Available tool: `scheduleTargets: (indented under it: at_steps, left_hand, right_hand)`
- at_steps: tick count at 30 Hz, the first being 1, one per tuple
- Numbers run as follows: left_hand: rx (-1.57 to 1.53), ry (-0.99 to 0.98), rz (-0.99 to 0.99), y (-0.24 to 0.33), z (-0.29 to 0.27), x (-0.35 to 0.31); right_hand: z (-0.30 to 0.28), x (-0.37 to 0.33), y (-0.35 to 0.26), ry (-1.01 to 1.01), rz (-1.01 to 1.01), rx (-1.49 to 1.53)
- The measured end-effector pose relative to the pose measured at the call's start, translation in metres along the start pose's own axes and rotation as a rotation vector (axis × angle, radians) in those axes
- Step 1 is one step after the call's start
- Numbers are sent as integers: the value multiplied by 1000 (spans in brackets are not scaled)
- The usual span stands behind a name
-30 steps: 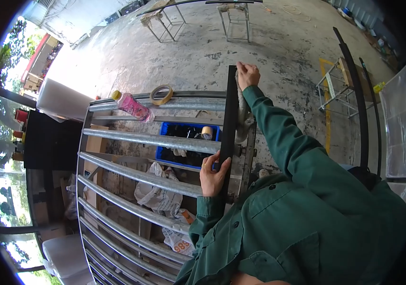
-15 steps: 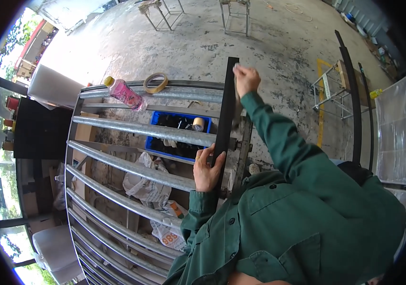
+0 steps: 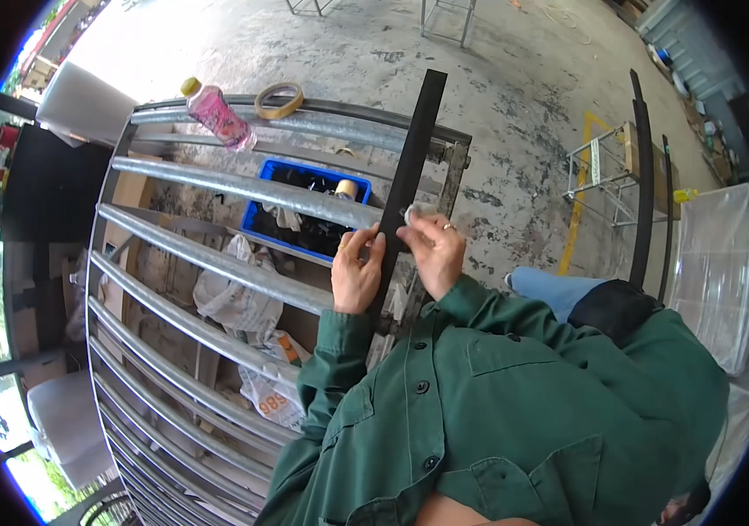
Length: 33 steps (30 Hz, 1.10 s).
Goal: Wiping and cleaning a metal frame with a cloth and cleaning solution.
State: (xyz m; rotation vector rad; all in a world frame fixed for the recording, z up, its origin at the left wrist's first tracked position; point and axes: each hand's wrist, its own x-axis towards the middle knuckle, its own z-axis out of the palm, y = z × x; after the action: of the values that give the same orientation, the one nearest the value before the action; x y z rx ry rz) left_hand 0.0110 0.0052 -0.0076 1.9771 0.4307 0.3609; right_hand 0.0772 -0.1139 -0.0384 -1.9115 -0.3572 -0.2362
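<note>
A long flat black strip (image 3: 420, 131) lies across the metal tubes of a rack, sloping from its far right corner toward my body. My left hand (image 3: 357, 273) grips the strip's left edge, with the thumb on top. At the strip's right edge, my right hand (image 3: 438, 252) pinches a small white wad (image 3: 421, 213), perhaps cloth or tissue, against or just beside its surface. Under the tubes, a blue crate (image 3: 256, 230) holds dark pieces and a pale roll (image 3: 345, 188).
A pink bottle (image 3: 221, 116) and a tape roll (image 3: 279, 102) rest on the far tubes of the rack (image 3: 217, 267). White sacks (image 3: 236, 294) lie beneath. Long black strips (image 3: 644, 175) lean at the right near a metal stand (image 3: 598, 167) and wrapped plastic (image 3: 715, 272).
My right hand has come from the strip's far end down toward my left hand, bringing the white wad along. My left hand keeps its hold. The whole view has shifted slightly.
</note>
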Motion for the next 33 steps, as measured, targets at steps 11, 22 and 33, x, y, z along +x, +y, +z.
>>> scheduleTargets:
  at_steps: [11,22,33]
  left_hand:
    - [-45,-4,-109,-7,1,2]
    - [-158,-48,-234,-27,5,8]
    - [177,228,75,25,-72,-51]
  right_hand:
    - [1,138,42,21,50,-165]
    - [-27,-80,-57,-379,-321,-51]
    - [-12,10,-29,-204,-141,-149]
